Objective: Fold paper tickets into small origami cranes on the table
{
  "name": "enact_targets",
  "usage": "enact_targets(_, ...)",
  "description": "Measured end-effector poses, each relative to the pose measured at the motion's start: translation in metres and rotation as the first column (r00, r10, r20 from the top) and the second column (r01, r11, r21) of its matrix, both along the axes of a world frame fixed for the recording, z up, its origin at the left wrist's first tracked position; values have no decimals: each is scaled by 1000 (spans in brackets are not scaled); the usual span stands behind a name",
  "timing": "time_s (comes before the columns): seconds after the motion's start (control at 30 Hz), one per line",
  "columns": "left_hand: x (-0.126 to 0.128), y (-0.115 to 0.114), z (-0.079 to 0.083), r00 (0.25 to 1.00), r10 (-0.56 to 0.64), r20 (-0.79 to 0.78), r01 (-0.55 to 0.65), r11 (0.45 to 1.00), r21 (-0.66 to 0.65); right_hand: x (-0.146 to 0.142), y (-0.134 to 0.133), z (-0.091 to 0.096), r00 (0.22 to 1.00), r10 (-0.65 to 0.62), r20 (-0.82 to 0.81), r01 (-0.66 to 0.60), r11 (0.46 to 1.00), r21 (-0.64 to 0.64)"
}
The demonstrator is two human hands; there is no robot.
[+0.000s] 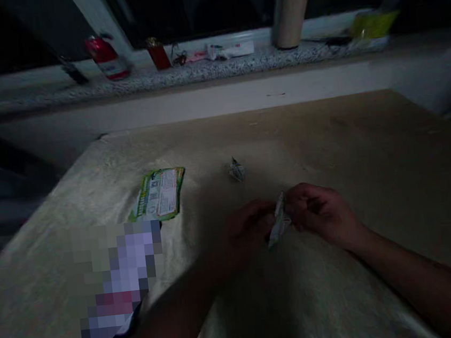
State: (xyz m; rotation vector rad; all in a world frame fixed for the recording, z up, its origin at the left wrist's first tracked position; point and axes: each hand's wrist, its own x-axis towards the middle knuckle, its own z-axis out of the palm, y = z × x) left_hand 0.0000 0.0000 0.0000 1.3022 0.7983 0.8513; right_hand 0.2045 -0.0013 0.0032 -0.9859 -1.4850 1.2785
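Observation:
Between my two hands is a piece of folded paper, pale with faint markings, held upright above the table. My left hand pinches it from the left, its fingers partly lost in shadow. From the other side, my right hand grips the paper's edge with thumb and fingertips. A small folded paper piece, greyish and pointed at the top, stands on the table just beyond my hands. What shape the held paper has is hard to make out in the dim light.
A green printed packet lies on the cloth-covered table, left of my hands. Nearer me is a blurred-out bluish object. The windowsill behind carries a red bottle, a red lighter-like item, a white tube and a cardboard cylinder.

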Motion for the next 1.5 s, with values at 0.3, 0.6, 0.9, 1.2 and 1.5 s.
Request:
enact_targets(0.3, 3, -4, -8, 990, -57, 128, 65, 996, -61, 4, -1, -1, 991, 5, 135, -23, 991, 132)
enact_targets(0.6, 7, -1, -8, 994, 7, 111, -7, 1000, -2, 9, 5, 0, 973, 88, 212, -149, 946, 289)
enact_targets(0.9, 7, 0, -9, 997, 35, 66, -41, 995, 91, 5, 5, 1, 970, 88, 226, -162, 929, 334)
enact_targets(1.2, 5, -1, -10, 999, 39, -16, -37, 993, 112, 6, 5, 0, 956, 109, 271, -197, 926, 322)
enact_targets(1.5, 3, -1, -9, 989, 65, -132, -46, 989, 144, 6, 4, -4, 962, 80, 261, -162, 938, 308)
